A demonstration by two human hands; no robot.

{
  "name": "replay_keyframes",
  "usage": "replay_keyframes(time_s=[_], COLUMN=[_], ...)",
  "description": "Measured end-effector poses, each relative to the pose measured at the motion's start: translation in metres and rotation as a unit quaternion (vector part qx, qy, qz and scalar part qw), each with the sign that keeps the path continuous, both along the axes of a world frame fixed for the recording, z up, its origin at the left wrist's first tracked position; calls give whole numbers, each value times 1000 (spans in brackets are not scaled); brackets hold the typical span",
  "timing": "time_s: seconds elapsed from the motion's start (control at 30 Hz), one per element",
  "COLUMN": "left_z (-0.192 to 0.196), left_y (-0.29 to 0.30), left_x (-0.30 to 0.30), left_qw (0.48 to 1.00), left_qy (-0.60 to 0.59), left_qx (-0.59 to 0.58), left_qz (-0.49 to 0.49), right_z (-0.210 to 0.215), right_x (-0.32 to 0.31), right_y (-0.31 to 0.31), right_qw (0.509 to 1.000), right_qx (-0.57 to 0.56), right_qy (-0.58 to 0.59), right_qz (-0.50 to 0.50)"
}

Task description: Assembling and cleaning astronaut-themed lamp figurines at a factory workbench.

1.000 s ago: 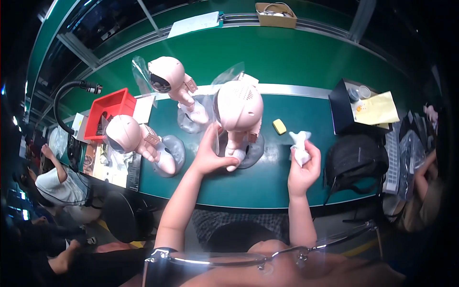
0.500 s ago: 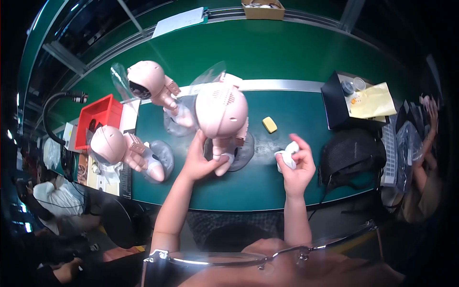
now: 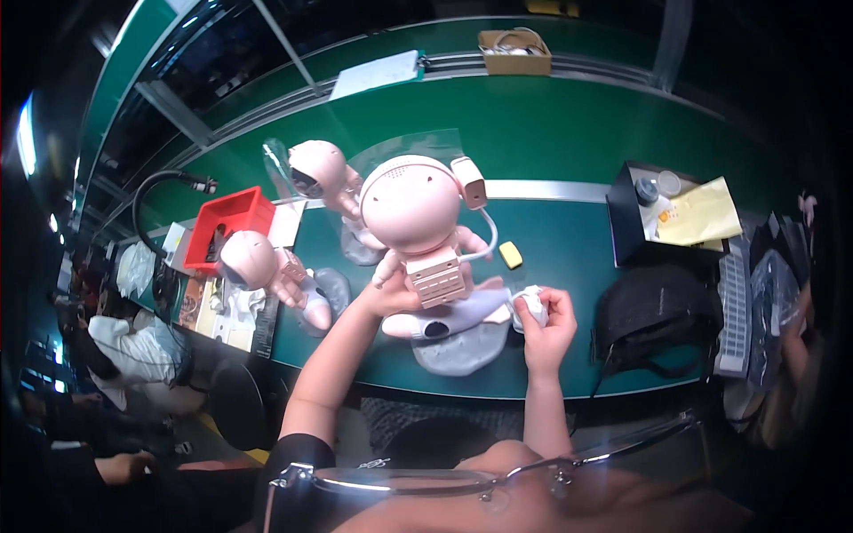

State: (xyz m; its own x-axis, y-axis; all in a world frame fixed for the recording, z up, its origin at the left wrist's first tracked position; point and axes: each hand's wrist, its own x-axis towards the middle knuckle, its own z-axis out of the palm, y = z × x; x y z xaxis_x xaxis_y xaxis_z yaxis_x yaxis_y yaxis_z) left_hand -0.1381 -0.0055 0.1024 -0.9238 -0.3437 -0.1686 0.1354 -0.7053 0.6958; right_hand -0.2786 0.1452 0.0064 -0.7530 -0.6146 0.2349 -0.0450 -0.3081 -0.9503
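A large pink astronaut figurine [image 3: 411,209] stands on a grey base [image 3: 462,349] in front of me. Its boxy backpack and a curved white hose now face my side. My left hand [image 3: 391,298] grips its body beside the backpack, the fingers partly hidden behind it. Close to the figurine's foot, my right hand [image 3: 550,338] pinches a crumpled white cloth or tissue [image 3: 530,308]. Just beyond that hand lies a small yellow block [image 3: 510,255]. Two similar pink figurines, one farther back [image 3: 318,169] and one at the left [image 3: 250,259], stand on the green table.
At the left are a red bin [image 3: 233,213] and a black gooseneck [image 3: 142,200]. On the right stand a dark box [image 3: 624,218] with yellow paper, a black bag [image 3: 657,298] and a keyboard [image 3: 732,311]. A cardboard box [image 3: 515,60] sits at the back. Other people are at both sides.
The large figurine has been turned on its base, bringing its backpack and hose round toward me. My right hand has brought the white cloth up to its foot. The view has shifted.
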Motion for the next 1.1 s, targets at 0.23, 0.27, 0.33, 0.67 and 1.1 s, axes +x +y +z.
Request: replay_keyframes(time_s=[0.23,0.27,0.33,0.67,1.1], left_z=[16,17,17,3,-49], left_y=[-8,-10,-10,-5,-13], left_x=[12,13,16,32,56], left_qw=[988,983,977,962,912], left_qy=[107,125,144,48,52], left_qx=[-92,-115,-137,-264,-401], left_qz=[-62,-71,-77,48,71], right_z=[7,7,4,3,37], right_x=[1,0,-1,-1,3], right_y=[0,-1,0,0,-25], right_qw=[999,999,999,999,994], right_qx=[-25,-24,-20,-14,-35], right_qy=[-32,-27,-22,-14,107], right_qz=[31,29,37,45,-6])
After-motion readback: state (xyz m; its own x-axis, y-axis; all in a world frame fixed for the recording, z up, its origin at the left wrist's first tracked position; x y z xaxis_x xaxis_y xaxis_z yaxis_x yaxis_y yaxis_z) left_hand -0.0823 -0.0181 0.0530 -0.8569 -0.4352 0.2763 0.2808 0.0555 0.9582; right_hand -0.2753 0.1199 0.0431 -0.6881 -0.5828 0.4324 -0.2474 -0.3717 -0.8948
